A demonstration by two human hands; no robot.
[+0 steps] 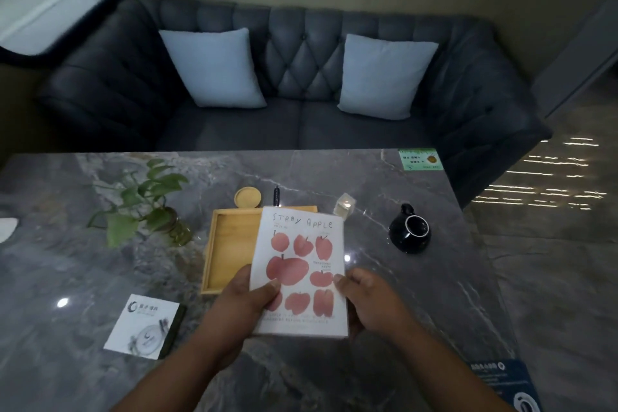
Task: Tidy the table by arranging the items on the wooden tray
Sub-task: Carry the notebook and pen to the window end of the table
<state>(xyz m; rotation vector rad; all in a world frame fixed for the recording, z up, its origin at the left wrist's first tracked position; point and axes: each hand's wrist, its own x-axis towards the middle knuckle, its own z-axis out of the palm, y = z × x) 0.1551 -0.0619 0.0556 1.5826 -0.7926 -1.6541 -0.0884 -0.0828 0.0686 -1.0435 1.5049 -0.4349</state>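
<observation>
1. While both hands grip one book above the grey marble table [334, 177], the far left of that table holds a leafy plant [143, 201] in a greenish glass vase [177, 227].
2. Near the front left lies a white square booklet [142, 324] with a dark edge, flat on the stone and well apart from the tray.
3. Right of the plant sits the wooden tray [227, 244]; its left half is bare wood, while its right part is hidden behind the book.
4. Just beyond the tray's far rim rest a round wooden coaster [247, 197] and a dark pen [276, 196], side by side.
5. The left hand [247, 298] clasps the book's lower left edge, thumb across the cover and fingers underneath.
6. The book [301, 271], white with red apples and the words "STRAY APPLE", is tilted up and overlaps the tray's right side; whether it touches the tray cannot be told.
7. The right hand [368, 301] pinches the book's lower right edge, thumb on the cover.
8. Behind the book's top right corner stands a small clear cube [346, 206].
9. Further right, a black teapot [410, 231] sits on the table, its opening showing a pale rim.
10. At the far right corner lies a green card [420, 159], and a blue label [508, 385] marks the near right edge.
</observation>
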